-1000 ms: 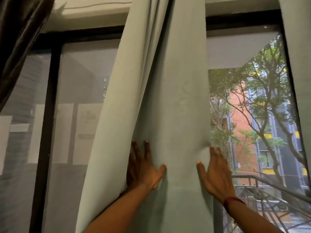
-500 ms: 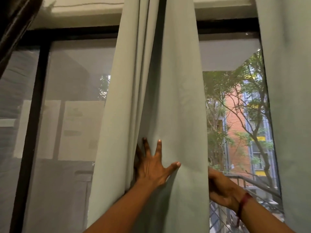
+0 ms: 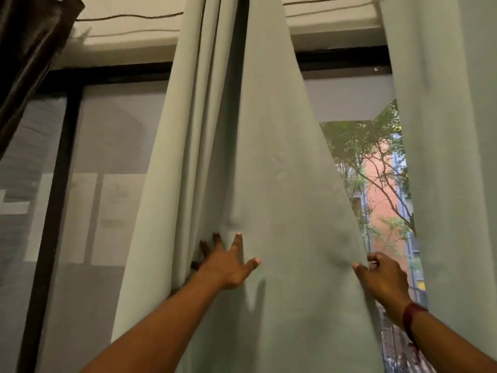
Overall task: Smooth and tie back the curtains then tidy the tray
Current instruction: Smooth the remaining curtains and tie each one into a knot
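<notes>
Cloth of the sage-green curtain panel (image 3: 269, 170) hangs with its long axis running top to bottom, bunched into tight folds (image 3: 193, 130) along its left side and fanning wider lower down. The left hand (image 3: 228, 267) lies flat on the cloth, fingers splayed and curled round nothing, pressing just beside those folds. The right hand (image 3: 382, 275) grips the panel's free edge (image 3: 333, 168), thumb on the front face and fingers curled behind the hem. That edge lies to the right of the folds, with the panel's whole breadth between the two hands. Gathering would likely mean carrying the edge leftward toward the left hand, which is nearer the folds and could anchor them. Neither a tie-back nor the tray is in view.
</notes>
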